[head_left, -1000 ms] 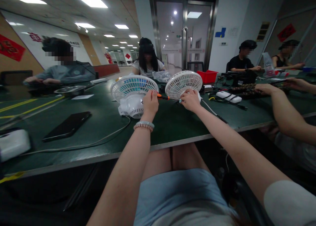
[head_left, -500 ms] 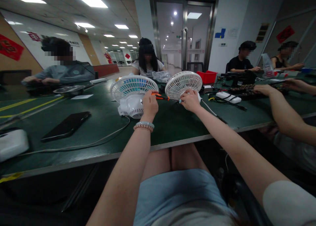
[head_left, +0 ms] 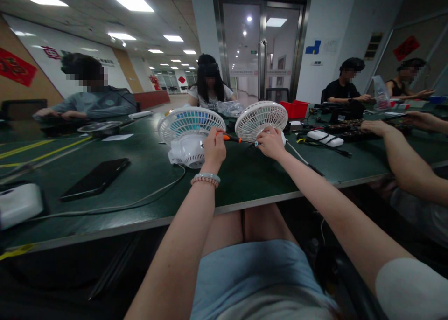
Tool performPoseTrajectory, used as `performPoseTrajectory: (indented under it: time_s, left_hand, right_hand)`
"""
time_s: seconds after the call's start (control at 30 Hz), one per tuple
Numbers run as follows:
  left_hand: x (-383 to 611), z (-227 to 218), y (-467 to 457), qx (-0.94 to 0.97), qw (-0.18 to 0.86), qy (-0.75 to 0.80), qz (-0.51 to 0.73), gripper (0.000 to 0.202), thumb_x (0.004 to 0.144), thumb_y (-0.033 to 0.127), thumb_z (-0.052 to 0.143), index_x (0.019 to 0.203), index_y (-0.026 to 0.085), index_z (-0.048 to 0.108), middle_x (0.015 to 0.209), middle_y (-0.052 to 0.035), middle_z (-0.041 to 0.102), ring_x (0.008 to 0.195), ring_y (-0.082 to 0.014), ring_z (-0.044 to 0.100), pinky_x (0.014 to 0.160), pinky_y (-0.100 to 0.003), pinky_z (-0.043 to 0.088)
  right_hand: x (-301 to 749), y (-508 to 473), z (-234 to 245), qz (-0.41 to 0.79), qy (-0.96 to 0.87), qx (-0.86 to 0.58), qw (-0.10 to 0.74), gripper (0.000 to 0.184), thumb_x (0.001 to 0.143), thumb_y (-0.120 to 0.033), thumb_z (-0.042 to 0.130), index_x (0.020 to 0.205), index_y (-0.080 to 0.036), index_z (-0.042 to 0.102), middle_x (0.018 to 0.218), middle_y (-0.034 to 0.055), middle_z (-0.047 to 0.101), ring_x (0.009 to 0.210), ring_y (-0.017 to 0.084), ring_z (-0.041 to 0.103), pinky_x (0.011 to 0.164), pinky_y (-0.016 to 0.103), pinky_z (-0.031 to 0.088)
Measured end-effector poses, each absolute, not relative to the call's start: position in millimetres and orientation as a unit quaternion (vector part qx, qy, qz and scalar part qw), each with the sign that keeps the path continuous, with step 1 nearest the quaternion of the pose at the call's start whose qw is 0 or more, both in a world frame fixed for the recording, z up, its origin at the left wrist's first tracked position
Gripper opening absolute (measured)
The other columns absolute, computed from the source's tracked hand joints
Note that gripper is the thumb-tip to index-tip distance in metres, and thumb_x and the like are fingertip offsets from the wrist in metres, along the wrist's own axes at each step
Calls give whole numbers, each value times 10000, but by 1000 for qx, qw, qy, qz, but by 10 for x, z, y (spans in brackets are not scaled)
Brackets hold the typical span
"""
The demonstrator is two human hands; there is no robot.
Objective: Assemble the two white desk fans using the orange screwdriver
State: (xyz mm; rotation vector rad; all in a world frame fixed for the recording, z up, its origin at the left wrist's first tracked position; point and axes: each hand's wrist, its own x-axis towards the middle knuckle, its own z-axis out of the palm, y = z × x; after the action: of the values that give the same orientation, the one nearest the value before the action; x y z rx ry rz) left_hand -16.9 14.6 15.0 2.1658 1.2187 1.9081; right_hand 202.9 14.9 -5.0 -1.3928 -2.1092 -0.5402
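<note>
My left hand is closed round the orange-and-black handle of a screwdriver, its shaft pointing right toward my other hand. My right hand is closed at the lower edge of a white fan, its fingers bent over the part below the grille. A small light-blue spot shows at these fingertips, by the shaft's end; what it is I cannot tell. Left of the screwdriver, a second white fan lies with its rounded motor housing toward me, close to my left hand. My palms hide the contact points.
On the green table lie a black phone, a white cable and a white box. A red bin stands behind the right fan. A white power strip and a co-worker's arms are at right. Other people sit opposite.
The view shifts very slightly. Both hands, the screwdriver and the fans keep almost the same positions.
</note>
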Motion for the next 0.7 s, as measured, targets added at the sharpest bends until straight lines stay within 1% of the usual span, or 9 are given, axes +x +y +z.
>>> performPoseTrajectory:
  time_s: [0.1, 0.2, 0.33, 0.53, 0.6, 0.7]
  left_hand:
    - [-179, 135, 166, 690, 16, 390, 610, 213, 858, 230, 360, 881, 171, 563, 741, -41, 575, 699, -155, 537, 689, -307, 441]
    - [-183, 122, 187, 689, 13, 394, 608, 206, 862, 236, 359, 896, 174, 552, 747, -40, 564, 696, -159, 531, 696, -319, 435]
    - [-174, 124, 177, 694, -8, 404, 595, 213, 884, 303, 360, 881, 181, 535, 726, -29, 551, 659, -156, 517, 655, -308, 411]
    - [-146, 169, 119, 681, -56, 434, 587, 338, 887, 465, 353, 809, 185, 524, 656, -18, 521, 620, -158, 504, 639, -302, 389]
    - [-144, 174, 113, 677, -53, 439, 589, 347, 880, 482, 362, 802, 186, 525, 640, -14, 512, 618, -159, 505, 644, -305, 391]
    - [-156, 159, 128, 676, -29, 434, 595, 302, 881, 442, 386, 834, 186, 538, 651, -16, 518, 642, -165, 520, 664, -314, 401]
  right_hand:
    - [2028, 154, -49, -198, -785, -517, 276, 206, 822, -297, 514, 863, -267, 713, 1047, 12, 663, 1108, 264, 373, 930, 460, 193]
    - [2029, 168, -56, -198, -784, -518, 280, 205, 819, -292, 515, 858, -267, 715, 1045, 12, 665, 1110, 265, 370, 935, 462, 188]
    - [2031, 181, -67, -198, -783, -517, 283, 200, 817, -286, 515, 842, -260, 712, 1044, 4, 668, 1114, 259, 371, 934, 455, 189]
    - [2024, 152, -48, -199, -782, -521, 277, 211, 827, -292, 503, 853, -263, 711, 1057, -4, 665, 1112, 254, 372, 933, 449, 190]
    - [2019, 141, -42, -198, -783, -523, 273, 220, 831, -294, 497, 863, -267, 713, 1061, -1, 663, 1112, 257, 370, 932, 452, 191]
    - [2014, 140, -42, -197, -784, -521, 274, 228, 832, -293, 492, 876, -271, 715, 1061, 5, 662, 1109, 261, 369, 929, 457, 194]
